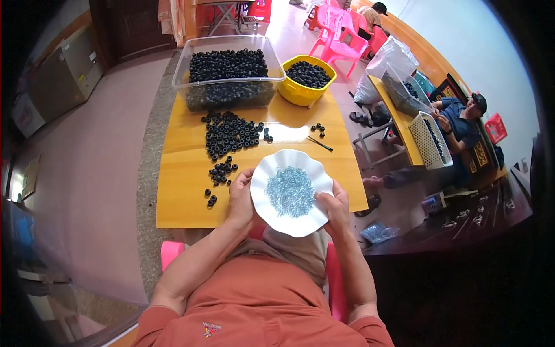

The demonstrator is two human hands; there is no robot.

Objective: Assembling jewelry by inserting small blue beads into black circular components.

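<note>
Between my two hands I hold a white plate (319,168) with a wavy rim, over the near edge of the table. A heap of small, clear bluish pieces (289,192) lies in its middle; they are too small to name. My left hand (241,196) grips the plate's left rim, its fingers partly hidden behind it. On the right rim, my right hand (335,205) has its thumb on top and its fingers underneath. Left of the plate and beyond it, many small black ring-shaped parts (228,134) are spread on the table.
A clear plastic bin (179,82) and a yellow basin (295,94), both full of black parts, stand at the far side of the wooden table (179,168). Thin black sticks (319,143) lie at the right. Another person (465,124) sits at a table with a white basket (425,141).
</note>
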